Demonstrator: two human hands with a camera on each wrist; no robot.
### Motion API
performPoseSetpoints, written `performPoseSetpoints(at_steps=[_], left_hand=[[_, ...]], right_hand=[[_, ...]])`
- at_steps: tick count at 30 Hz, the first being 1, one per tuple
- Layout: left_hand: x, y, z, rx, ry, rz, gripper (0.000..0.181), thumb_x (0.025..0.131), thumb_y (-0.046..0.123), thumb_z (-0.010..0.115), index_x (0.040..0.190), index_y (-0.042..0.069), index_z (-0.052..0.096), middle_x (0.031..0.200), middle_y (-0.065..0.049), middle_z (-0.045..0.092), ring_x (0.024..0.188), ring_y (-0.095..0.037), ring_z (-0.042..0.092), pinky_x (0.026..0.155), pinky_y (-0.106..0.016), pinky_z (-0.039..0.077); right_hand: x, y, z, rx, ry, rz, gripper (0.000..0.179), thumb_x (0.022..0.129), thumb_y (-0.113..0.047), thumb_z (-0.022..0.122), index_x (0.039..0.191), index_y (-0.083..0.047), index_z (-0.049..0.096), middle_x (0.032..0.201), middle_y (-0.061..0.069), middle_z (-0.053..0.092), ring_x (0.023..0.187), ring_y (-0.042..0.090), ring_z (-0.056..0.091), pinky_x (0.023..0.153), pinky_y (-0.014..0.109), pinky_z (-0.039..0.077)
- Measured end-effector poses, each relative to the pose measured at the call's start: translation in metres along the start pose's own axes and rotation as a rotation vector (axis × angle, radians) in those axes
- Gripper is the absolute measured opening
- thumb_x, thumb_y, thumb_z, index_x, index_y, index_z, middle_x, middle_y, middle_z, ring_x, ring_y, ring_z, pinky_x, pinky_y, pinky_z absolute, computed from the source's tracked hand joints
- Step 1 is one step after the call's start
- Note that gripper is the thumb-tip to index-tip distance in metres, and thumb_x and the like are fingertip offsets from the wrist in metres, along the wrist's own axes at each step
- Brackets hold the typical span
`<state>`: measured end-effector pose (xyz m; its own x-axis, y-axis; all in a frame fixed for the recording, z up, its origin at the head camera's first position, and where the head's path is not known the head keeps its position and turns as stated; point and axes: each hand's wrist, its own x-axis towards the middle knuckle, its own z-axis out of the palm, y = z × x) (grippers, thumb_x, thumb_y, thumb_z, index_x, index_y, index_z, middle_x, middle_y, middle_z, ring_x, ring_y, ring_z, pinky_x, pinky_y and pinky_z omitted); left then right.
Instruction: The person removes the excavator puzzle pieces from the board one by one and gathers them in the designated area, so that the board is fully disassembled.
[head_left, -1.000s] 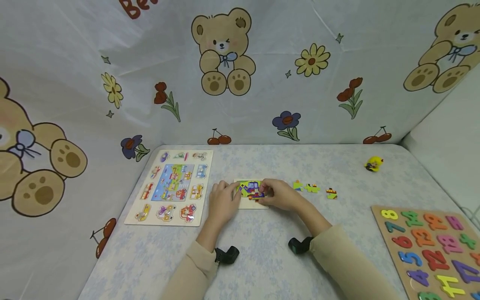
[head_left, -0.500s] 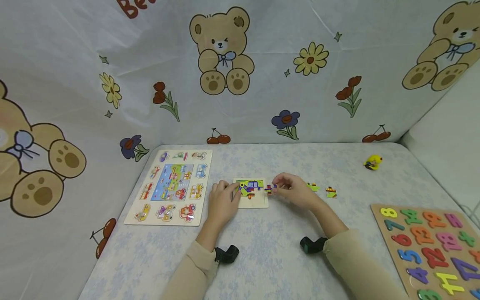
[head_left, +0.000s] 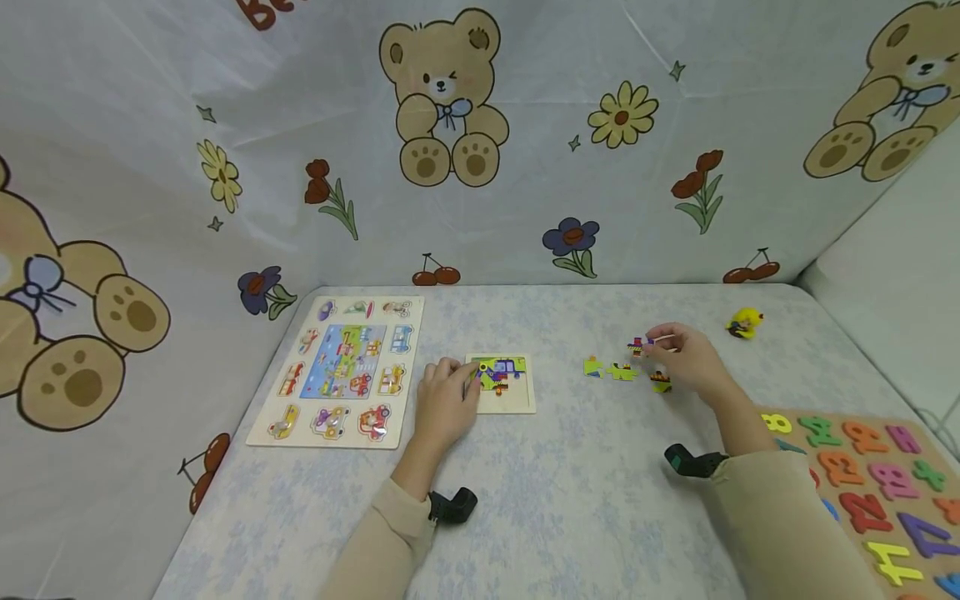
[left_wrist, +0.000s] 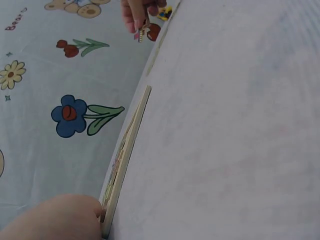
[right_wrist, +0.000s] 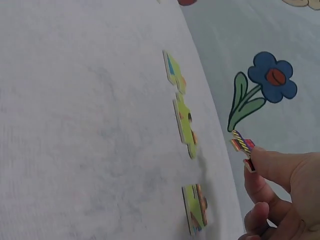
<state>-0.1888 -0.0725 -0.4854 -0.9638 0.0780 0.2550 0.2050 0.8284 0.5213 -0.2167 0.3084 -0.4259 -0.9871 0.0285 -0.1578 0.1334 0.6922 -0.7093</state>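
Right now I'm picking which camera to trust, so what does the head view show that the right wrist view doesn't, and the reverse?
Only the head view shows the left hand, vehicle puzzle, number board and yellow toy. Only the right wrist view clearly shows diagonal stripes on the held piece. Both show the right hand pinching that piece, and three loose pieces on the table.

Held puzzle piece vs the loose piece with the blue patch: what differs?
Pose: the held piece is pinched off the table by the right hand; the blue-patched piece lies flat on it.
Colour: the held piece shows red and yellow-dark stripes; the blue-patched piece is mostly yellow-green.
Shared: both are thin, printed pieces.
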Motion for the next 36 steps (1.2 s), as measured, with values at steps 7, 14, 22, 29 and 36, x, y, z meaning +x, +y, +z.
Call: performPoseSetpoints(at_steps=[7, 14, 22, 29, 36], left_hand=[[0.000, -0.001, 0.000, 0.004, 0.005, 0.008, 0.033, 0.100, 0.029, 0.056, 0.131, 0.022, 0.066, 0.119, -0.005, 0.060, 0.100, -0.023, 0.047, 0.090, -0.043, 0.042], [0.000, -0.002, 0.000, 0.004, -0.004, 0.002, 0.034, 0.101, 0.029, 0.054, 0.133, 0.023, 0.065, 0.120, -0.004, 0.059, 0.102, -0.022, 0.046, 0.093, -0.043, 0.041], [0.001, -0.004, 0.001, 0.006, -0.023, -0.003, 0.036, 0.100, 0.031, 0.054, 0.135, 0.024, 0.064, 0.120, -0.003, 0.057, 0.102, -0.021, 0.045, 0.096, -0.044, 0.040], [0.001, -0.005, 0.001, 0.012, -0.026, -0.007, 0.037, 0.100, 0.031, 0.053, 0.135, 0.024, 0.063, 0.119, -0.003, 0.057, 0.102, -0.021, 0.044, 0.095, -0.043, 0.040], [0.002, -0.004, 0.001, 0.011, -0.023, -0.005, 0.036, 0.100, 0.031, 0.054, 0.134, 0.025, 0.064, 0.119, -0.003, 0.057, 0.100, -0.021, 0.045, 0.093, -0.042, 0.040]], right_hand=[[0.005, 0.015, -0.011, -0.037, -0.001, 0.105, 0.046, 0.101, -0.036, 0.057, 0.135, -0.007, 0.050, 0.125, 0.021, 0.056, 0.100, 0.030, 0.053, 0.071, 0.031, 0.046], [0.008, 0.018, -0.010, -0.086, 0.017, 0.134, 0.043, 0.100, -0.031, 0.057, 0.132, -0.004, 0.050, 0.124, 0.023, 0.056, 0.102, 0.032, 0.054, 0.076, 0.036, 0.046], [0.010, 0.020, -0.004, -0.230, 0.055, 0.095, 0.039, 0.100, -0.029, 0.057, 0.127, -0.001, 0.053, 0.112, 0.021, 0.058, 0.090, 0.031, 0.054, 0.068, 0.036, 0.044], [0.013, 0.007, 0.009, -0.225, 0.119, 0.037, 0.037, 0.100, -0.026, 0.053, 0.128, -0.002, 0.056, 0.115, 0.021, 0.056, 0.094, 0.033, 0.054, 0.070, 0.039, 0.046], [0.006, -0.030, 0.043, -0.148, 0.054, -0.173, 0.039, 0.101, -0.029, 0.057, 0.133, -0.007, 0.057, 0.121, 0.014, 0.055, 0.086, 0.027, 0.050, 0.066, 0.034, 0.044]])
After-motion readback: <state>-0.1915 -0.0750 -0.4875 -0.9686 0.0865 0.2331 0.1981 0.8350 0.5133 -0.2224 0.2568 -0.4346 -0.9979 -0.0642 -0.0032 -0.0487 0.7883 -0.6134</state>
